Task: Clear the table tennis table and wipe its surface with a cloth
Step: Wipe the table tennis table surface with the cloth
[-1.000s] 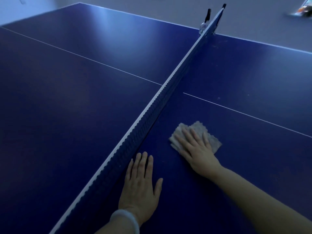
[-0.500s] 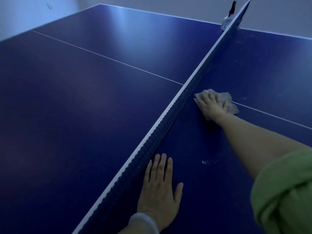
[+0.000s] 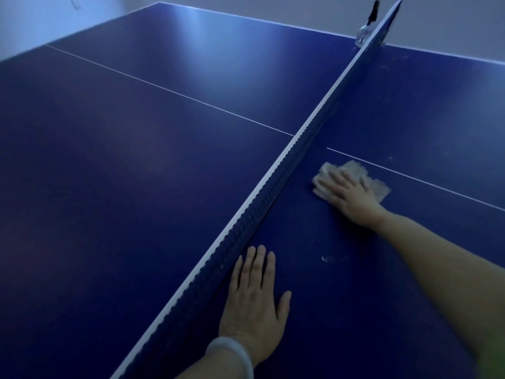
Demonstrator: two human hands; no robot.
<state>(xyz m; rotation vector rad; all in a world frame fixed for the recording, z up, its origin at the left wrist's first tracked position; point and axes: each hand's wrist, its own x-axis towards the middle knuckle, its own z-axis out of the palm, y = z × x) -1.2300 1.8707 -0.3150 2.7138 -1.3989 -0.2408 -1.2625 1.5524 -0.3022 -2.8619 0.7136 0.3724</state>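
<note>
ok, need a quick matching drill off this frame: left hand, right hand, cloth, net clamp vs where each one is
Things:
1. left hand
2. right hand
3. cloth
4. net clamp

Places:
A. far edge of the table
B. pressed flat under a palm
C. flat on bare table beside the net
D. on top of the cloth

Pairs: 1-C, 2-D, 3-B, 4-A

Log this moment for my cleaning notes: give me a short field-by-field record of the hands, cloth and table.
left hand: flat on the table, fingers straight, beside the net
right hand: pressing the cloth flat
cloth: pale, crumpled, near the net, just short of the white centre line
net: upright, clamped at the far edge
table: blue; whitish smudge between the hands
</note>
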